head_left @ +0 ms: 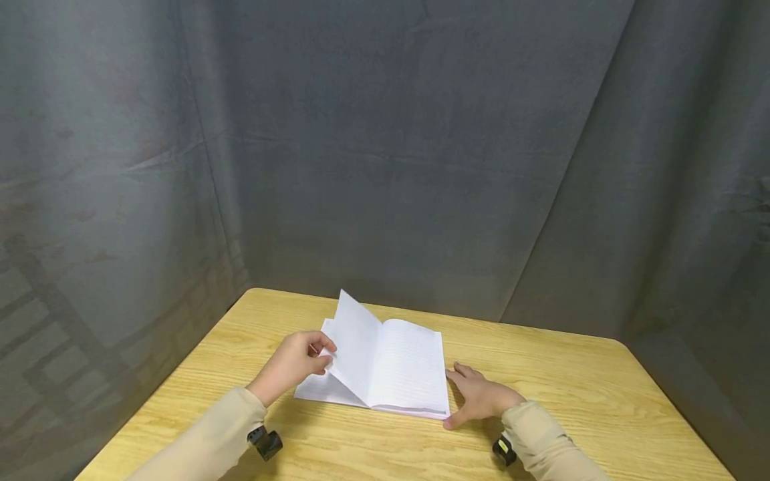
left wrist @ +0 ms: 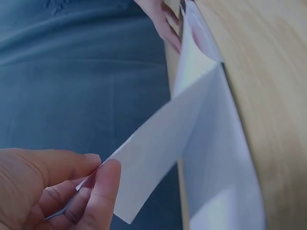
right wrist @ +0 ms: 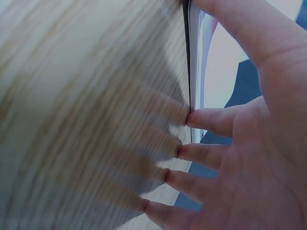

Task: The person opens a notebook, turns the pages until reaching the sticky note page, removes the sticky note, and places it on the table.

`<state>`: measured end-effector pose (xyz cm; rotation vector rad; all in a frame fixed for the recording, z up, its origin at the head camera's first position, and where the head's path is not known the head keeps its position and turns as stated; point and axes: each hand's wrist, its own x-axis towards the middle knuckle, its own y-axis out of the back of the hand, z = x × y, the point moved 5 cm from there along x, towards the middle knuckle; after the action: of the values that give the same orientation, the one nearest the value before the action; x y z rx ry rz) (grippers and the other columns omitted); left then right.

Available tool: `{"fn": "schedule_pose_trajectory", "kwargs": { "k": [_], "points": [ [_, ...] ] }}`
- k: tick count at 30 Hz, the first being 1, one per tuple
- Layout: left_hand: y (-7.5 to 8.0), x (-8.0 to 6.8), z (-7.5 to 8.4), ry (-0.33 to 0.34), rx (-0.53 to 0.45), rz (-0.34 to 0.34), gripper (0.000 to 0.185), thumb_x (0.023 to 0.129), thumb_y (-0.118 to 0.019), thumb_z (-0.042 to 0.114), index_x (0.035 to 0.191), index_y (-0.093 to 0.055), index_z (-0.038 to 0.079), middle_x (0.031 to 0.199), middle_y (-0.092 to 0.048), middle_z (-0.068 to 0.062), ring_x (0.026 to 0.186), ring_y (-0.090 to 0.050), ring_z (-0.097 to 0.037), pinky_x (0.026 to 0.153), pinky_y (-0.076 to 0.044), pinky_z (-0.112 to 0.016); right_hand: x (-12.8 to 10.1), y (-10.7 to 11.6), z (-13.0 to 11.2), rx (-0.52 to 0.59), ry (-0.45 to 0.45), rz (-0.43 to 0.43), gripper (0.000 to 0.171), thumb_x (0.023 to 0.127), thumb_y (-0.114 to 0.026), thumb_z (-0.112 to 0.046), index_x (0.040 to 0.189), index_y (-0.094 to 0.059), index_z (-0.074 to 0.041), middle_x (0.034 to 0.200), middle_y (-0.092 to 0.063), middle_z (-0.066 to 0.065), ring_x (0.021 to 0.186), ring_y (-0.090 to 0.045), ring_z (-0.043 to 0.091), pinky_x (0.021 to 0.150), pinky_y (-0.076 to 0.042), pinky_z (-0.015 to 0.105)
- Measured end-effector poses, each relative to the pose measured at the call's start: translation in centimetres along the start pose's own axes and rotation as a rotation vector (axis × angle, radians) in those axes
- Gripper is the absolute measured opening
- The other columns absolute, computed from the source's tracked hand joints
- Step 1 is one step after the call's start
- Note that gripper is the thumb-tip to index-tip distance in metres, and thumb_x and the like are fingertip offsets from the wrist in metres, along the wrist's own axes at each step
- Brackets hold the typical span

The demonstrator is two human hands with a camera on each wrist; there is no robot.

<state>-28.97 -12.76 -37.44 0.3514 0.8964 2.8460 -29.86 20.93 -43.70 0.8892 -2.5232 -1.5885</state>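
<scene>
Head view: I see an open lined notebook (head_left: 385,374) lying flat on the wooden counter (head_left: 601,401), low in the frame and slightly left of centre. One page (head_left: 356,341) stands lifted, tilted up from the spine toward the upper left.

Left hand (head_left: 295,364): I note its grip is closed on the outer edge of that lifted page, thumb and forefinger pinching the paper. The left wrist view confirms this at lower left: the fingertips (left wrist: 103,179) meet on the page's (left wrist: 158,153) corner, and the sheet runs up and right toward the rest of the notebook (left wrist: 216,158).

Right hand (head_left: 481,395): I see it lying just right of the notebook, fingers nearly straight and spread, the grip holding nothing. In the right wrist view its fingertips (right wrist: 192,119) press the counter (right wrist: 86,105), touching the notebook's right-hand edge (right wrist: 194,57); the thumb lies along that same edge at the frame top.

Grey cloth backdrop (head_left: 385,147) fills the upper frame behind the counter.
</scene>
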Motion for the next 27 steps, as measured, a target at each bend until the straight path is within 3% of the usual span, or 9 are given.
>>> {"fn": "schedule_pose_trajectory", "kwargs": {
  "k": [10,21,27],
  "points": [
    [0.6,-1.3,-3.6,0.126,0.032,0.037,0.011,0.080,-0.070,-0.004,0.086,-0.067,0.005,0.075,-0.050,-0.006,0.059,-0.057,-0.015,0.053,-0.050,-0.025,0.3,-0.1,0.1,0.016,-0.009,-0.002,0.111,0.071,-0.080,-0.052,0.150,-0.025,0.004,0.155,-0.012,0.031,0.141,-0.015,0.052,0.105,-0.026,0.067],
    [-0.1,-1.6,-6.1,0.234,0.039,0.028,0.009,0.078,-0.069,-0.005,0.078,-0.065,0.002,0.069,-0.047,-0.006,0.056,-0.054,-0.015,0.054,-0.052,-0.027,0.0,-0.1,-0.1,-0.002,0.000,-0.002,0.111,0.071,-0.080,-0.052,0.149,-0.025,0.004,0.155,-0.013,0.032,0.141,-0.016,0.052,0.104,-0.028,0.068],
    [-0.5,-1.6,-6.6,0.250,0.073,0.021,0.013,0.076,-0.072,-0.005,0.075,-0.064,0.005,0.065,-0.051,-0.005,0.057,-0.053,-0.015,0.053,-0.048,-0.026,0.1,0.0,0.0,-0.012,0.000,0.003,0.111,0.071,-0.081,-0.051,0.149,-0.025,0.004,0.155,-0.013,0.032,0.141,-0.016,0.052,0.104,-0.027,0.068]
  ]
}}
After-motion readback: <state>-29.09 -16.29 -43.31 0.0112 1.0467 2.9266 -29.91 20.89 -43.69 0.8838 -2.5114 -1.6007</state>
